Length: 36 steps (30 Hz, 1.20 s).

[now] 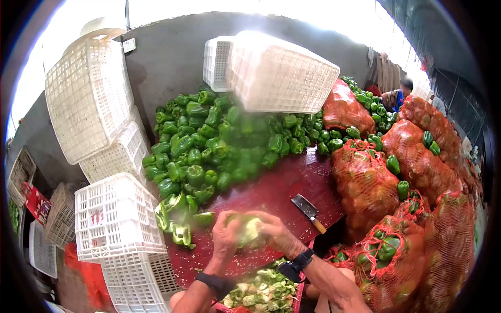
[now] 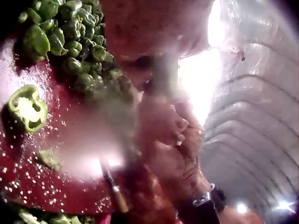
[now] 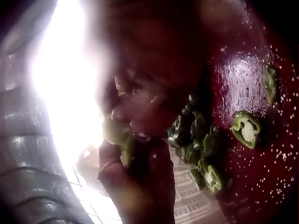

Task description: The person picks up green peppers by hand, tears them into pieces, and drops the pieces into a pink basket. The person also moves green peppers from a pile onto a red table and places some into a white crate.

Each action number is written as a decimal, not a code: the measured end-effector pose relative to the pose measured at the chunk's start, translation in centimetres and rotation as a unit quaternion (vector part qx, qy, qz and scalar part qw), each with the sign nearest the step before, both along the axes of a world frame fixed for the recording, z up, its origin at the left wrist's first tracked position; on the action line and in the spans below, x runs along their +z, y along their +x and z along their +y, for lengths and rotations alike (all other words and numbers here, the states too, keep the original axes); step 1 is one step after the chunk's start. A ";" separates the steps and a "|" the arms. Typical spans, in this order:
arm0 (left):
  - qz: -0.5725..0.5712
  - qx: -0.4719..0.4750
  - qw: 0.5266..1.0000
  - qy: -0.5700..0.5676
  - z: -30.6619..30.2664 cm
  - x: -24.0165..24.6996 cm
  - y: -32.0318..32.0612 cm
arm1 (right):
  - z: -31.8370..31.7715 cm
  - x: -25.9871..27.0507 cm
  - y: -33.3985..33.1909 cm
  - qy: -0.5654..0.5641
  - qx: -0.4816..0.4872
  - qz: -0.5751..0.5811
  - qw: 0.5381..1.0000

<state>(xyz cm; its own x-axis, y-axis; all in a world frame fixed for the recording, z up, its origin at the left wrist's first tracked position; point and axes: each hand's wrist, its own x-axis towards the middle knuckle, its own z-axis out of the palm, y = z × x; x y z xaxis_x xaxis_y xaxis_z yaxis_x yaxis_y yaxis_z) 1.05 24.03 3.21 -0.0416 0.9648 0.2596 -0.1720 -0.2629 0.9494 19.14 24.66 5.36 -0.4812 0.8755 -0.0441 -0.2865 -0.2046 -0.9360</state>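
Note:
In the head view, the left hand (image 1: 225,236) and the right hand (image 1: 276,233) hold a pale green pepper piece (image 1: 250,232) between them above the red table (image 1: 261,193), their fingers curled round it. Blur hides its exact shape. A cleaver (image 1: 308,208) with a wooden handle lies on the table beyond the right hand. Cut pepper pieces (image 1: 181,235) lie left of the left hand. The right wrist view shows the right hand (image 3: 145,102) close to a green piece (image 3: 117,130). In the left wrist view, glare blurs the hands.
A large heap of green peppers (image 1: 195,141) covers the table's far left. White crates (image 1: 117,214) stand at the left, with others (image 1: 282,70) behind the heap. Red mesh sacks (image 1: 365,182) line the right. A container of pepper scraps (image 1: 261,292) sits below the hands.

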 end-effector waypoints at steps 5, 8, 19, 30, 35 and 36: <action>-0.049 0.002 0.999 -0.016 -0.2 0.2 0.1 | 0.1 -0.2 0.1 -0.027 0.010 0.047 0.998; 0.008 0.048 0.999 0.003 -0.1 -0.3 -0.6 | -0.5 -0.6 -0.6 -0.064 -0.001 0.091 0.994; 0.314 0.117 0.931 0.144 0.3 0.0 -0.6 | 0.2 -2.6 -2.5 0.232 -0.166 -0.299 0.910; 0.316 0.052 0.933 0.162 -0.5 0.4 0.4 | 0.3 -2.3 -1.6 0.138 -0.114 -0.306 0.935; 0.239 0.026 0.969 0.066 -0.8 1.2 1.0 | 0.9 -4.3 -2.0 0.193 -0.155 -0.343 0.906; 0.235 0.021 0.970 0.054 -0.8 1.3 1.1 | 1.1 -4.5 -2.2 0.197 -0.157 -0.342 0.905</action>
<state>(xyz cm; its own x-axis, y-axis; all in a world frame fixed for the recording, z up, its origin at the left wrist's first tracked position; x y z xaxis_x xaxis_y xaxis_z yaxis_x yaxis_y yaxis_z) 2.16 23.21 4.56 0.0676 0.9313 0.3579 0.2866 -0.3618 0.8871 16.99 25.77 0.81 -0.1830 0.9772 0.1074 0.4009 0.1739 -0.8995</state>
